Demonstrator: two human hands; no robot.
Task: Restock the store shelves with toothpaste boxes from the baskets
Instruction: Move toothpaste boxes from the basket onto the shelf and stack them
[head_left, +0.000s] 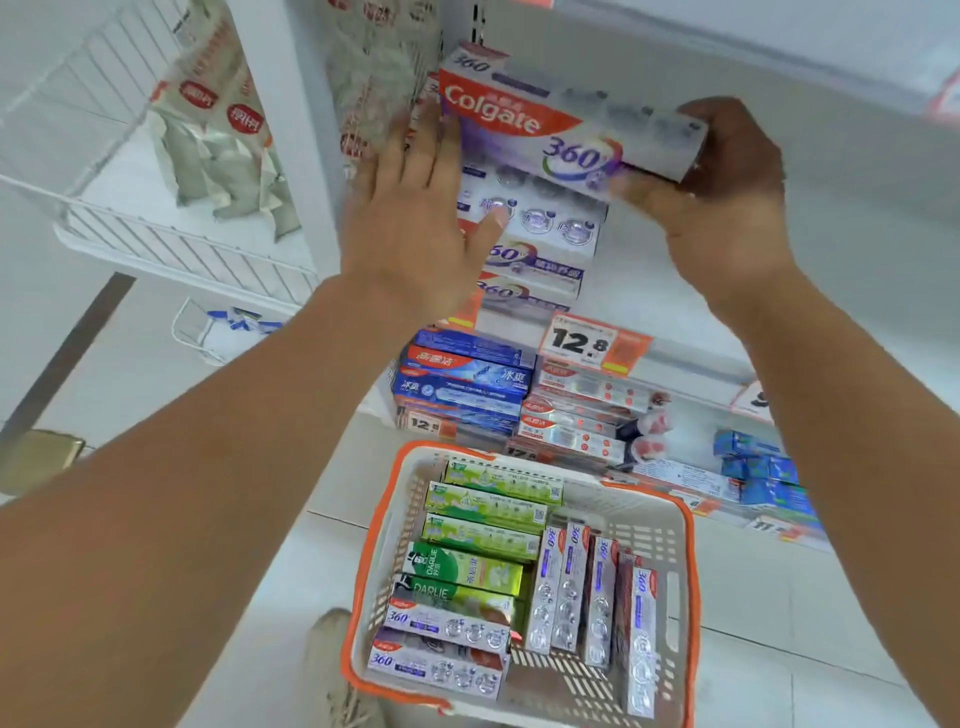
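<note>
From my seat, my left hand hid the left ends of the stacked Colgate 360 boxes on the shelf, so I could not count them. The right end of the Colgate 360 box was buried in my right hand, and its small print was smeared by blur. The price tag read 12.8, its smaller text unreadable. The basket ran off the bottom edge. A second price tag was cut by my right arm.
</note>
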